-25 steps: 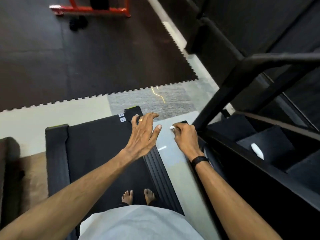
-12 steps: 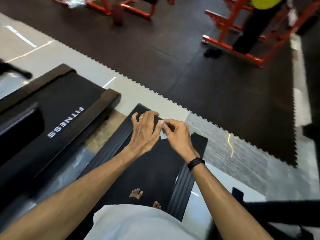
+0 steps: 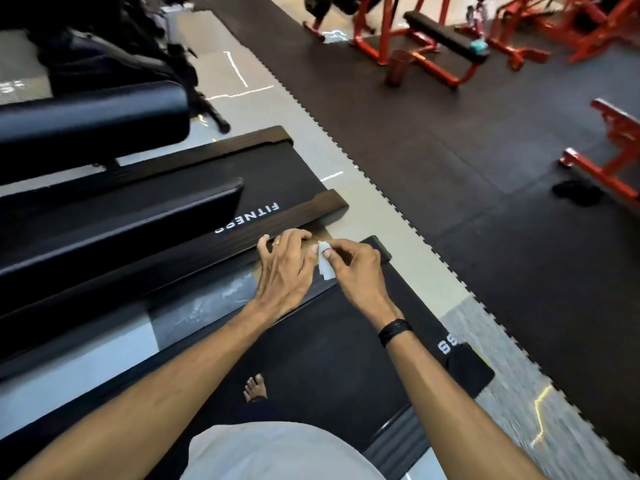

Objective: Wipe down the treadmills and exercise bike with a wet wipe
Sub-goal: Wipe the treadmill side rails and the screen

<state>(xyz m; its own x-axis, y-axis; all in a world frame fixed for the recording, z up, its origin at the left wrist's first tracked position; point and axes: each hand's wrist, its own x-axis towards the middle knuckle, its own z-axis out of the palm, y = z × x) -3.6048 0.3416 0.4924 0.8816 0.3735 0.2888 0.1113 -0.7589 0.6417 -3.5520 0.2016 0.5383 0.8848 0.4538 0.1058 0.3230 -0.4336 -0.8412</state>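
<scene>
I stand barefoot on the black belt of a treadmill (image 3: 332, 358). A small white wet wipe (image 3: 325, 260) hangs between my hands above its left edge. My right hand (image 3: 356, 271) pinches the top of the wipe with thumb and fingers. My left hand (image 3: 285, 268), with a ring on it, is spread beside the wipe, and its thumb side touches the wipe's upper edge. A second treadmill (image 3: 249, 188) marked FITNESS lies to the left, with a black handrail (image 3: 121, 216) above it.
A black padded console or seat (image 3: 90, 116) sits at upper left. Red weight benches and frames (image 3: 433, 39) stand on the dark rubber mat (image 3: 467, 168) ahead and to the right. Pale tiled floor (image 3: 374, 209) runs between the treadmills and the mat.
The view has swung left from the right-hand machine to the left-hand treadmill. My hands came together, and the wipe now hangs unfolded between them.
</scene>
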